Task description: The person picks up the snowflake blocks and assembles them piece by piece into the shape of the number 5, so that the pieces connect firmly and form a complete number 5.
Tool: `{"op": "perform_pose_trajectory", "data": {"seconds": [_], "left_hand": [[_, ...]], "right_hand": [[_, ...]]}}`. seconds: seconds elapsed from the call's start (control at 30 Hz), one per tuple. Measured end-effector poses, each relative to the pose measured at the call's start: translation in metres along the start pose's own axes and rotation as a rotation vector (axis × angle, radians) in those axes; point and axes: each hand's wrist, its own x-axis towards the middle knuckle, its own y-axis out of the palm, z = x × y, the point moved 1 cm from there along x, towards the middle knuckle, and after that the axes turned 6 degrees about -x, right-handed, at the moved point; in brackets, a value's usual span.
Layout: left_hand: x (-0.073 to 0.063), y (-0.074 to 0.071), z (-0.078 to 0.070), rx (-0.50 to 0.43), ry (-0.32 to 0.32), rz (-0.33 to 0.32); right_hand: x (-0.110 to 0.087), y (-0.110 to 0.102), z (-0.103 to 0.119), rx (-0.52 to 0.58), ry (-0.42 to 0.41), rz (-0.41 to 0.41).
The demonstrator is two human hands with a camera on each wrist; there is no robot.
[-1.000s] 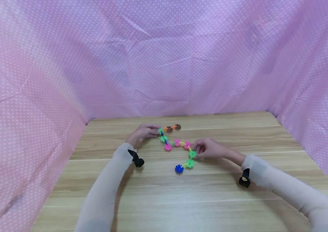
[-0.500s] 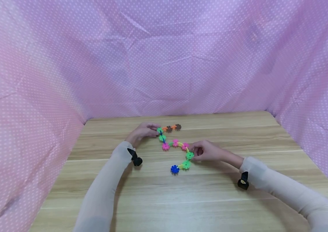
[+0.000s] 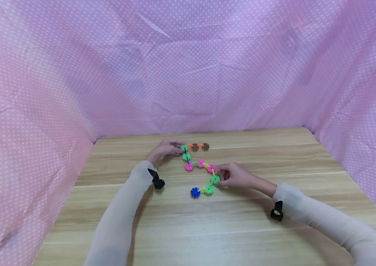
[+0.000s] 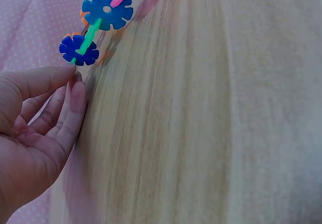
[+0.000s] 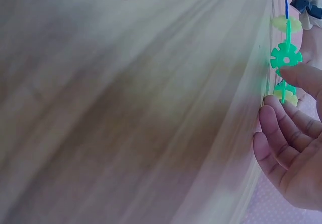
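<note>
A chain of interlocking plastic snowflake discs (image 3: pixel 200 163) lies on the wooden table in an S-shaped curve, mixing flat discs with ones standing on edge. Two brown discs (image 3: pixel 205 147) end its far arm, and a blue disc (image 3: pixel 195 192) ends the near one. My left hand (image 3: pixel 167 148) pinches the chain at its far left bend, by a green disc (image 3: pixel 183 147). In the left wrist view, thumb and fingertips meet just below a dark blue disc (image 4: pixel 79 50). On the right bend, my right hand (image 3: pixel 235 175) pinches a green disc (image 5: pixel 286 58) between thumb and fingers.
The wooden table (image 3: pixel 188 232) reaches back to a pink polka-dot curtain (image 3: pixel 188 74) that hangs behind it and on both sides. Black wrist straps with small cameras (image 3: pixel 276 212) sit over the light sleeves.
The chain's near end with the blue disc has swung left, and my right hand has shifted slightly left and nearer. The brown end has straightened a little. My left hand stays almost in place.
</note>
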Motion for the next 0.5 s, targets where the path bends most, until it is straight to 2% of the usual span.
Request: {"op": "perform_pose_trajectory", "data": {"seconds": [0.5], "left_hand": [[0.0029, 0.0008, -0.0002, -0.014, 0.009, -0.019]], "right_hand": [[0.0055, 0.0062, 0.0033, 0.011, 0.004, -0.001]]}}
